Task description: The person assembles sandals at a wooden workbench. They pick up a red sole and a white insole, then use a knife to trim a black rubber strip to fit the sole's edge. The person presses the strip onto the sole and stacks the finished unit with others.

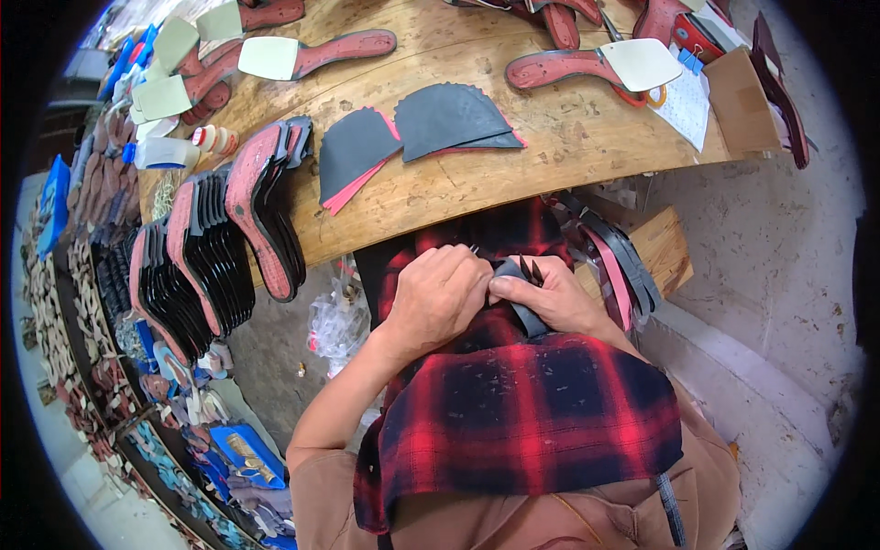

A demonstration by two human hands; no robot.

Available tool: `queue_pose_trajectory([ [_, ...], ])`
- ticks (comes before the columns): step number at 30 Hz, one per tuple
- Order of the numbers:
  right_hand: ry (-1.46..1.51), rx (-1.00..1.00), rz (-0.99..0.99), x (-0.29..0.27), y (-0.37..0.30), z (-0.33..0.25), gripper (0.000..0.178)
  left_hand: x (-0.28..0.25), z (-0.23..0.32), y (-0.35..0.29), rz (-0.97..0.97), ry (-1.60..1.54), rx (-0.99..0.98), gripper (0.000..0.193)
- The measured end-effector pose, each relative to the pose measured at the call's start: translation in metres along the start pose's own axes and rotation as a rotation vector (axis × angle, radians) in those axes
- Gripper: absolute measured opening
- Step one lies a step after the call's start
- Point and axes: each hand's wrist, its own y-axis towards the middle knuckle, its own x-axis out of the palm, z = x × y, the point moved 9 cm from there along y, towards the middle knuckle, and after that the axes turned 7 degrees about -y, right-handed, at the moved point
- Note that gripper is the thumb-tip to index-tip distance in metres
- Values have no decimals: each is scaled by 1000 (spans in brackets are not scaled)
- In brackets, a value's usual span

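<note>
Over my lap, both hands meet just in front of the table edge. My right hand (555, 298) is closed on a dark grey leather strip (530, 319), its thumb pressing on the bent upper part. Black pointed tips (529, 268) stick out between that hand's fingers; they look like part of a small tool, its kind unclear. My left hand (445, 284) is closed in a pinch against the strip's left end. A tiny shiny tip shows at its fingers, too small to name, and what they grip is hidden. A red and black plaid cloth (522, 412) covers my lap.
On the wooden table (440, 197) lie dark leather pieces with pink undersides (454, 119). Rows of black and pink shaped pieces (206, 252) hang over its left edge. Red shoe-sole shapes (344, 48) lie at the back. Strips (623, 266) hang at right; a cardboard box (747, 96) stands far right.
</note>
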Motion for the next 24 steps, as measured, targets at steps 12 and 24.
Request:
queue_pose_trajectory([
  [12,-146,3,-520,37,-23,4,29,18,-9,-19,-80,-141,-79,10],
  [24,-41,69,-279,18,-26,-7,24,-44,-30,20,186,112,-105,11],
])
